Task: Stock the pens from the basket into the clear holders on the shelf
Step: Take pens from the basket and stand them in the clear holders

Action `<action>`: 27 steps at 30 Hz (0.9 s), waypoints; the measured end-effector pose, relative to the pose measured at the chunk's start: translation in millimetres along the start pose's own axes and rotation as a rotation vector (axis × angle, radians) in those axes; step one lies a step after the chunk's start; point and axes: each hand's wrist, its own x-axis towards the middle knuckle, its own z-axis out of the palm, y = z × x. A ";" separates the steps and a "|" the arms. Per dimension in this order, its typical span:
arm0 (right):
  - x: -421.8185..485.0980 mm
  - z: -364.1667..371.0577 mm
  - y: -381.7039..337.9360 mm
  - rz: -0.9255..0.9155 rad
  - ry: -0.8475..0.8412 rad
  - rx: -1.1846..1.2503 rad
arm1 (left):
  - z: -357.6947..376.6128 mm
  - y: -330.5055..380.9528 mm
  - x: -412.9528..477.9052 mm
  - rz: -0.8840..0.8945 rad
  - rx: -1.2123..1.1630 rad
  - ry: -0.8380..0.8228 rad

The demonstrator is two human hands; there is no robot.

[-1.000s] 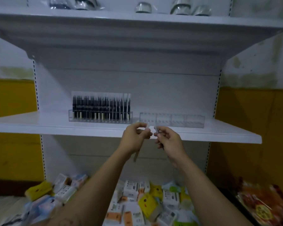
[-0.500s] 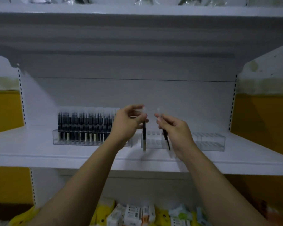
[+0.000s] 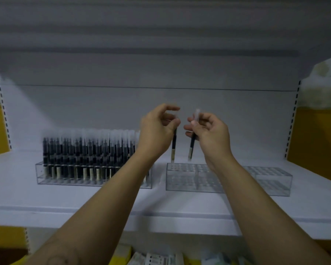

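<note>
Showing full holder at left on shelf, packed with dark, pale-capped pens standing upright. Gripping left pen in left hand, fingers curling round its top, pen hanging upright, lower end close over the rear left corner of empty holder. Pinching right pen in right hand between thumb and fingers, pen tilting slightly, lower end close over the same corner. Showing empty holder lying just beside full holder, running rightward along shelf.

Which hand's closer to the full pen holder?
Left. The left hand hovers at the right end of the full holder; the right hand is farther right, above the empty holder.
</note>
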 end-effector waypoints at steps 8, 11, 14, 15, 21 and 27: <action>13.9 -0.4 20.2 -0.023 0.033 0.028 | 11.5 -15.8 8.1 -0.015 0.027 -0.012; 15.3 0.7 24.6 -0.027 0.040 0.027 | 11.0 -18.2 10.2 -0.012 0.032 -0.008; 18.0 3.5 28.0 -0.027 0.036 0.036 | 9.7 -21.1 9.4 -0.025 0.055 -0.022; 18.8 4.6 29.7 -0.029 0.029 0.034 | 9.9 -22.2 8.4 -0.034 0.061 -0.026; 18.7 3.3 43.8 -0.065 -0.043 -0.179 | 19.0 -28.8 -4.2 -0.094 0.115 -0.088; 10.0 -12.0 45.0 -0.089 -0.200 -0.449 | 18.3 -37.3 -16.3 -0.143 0.127 -0.082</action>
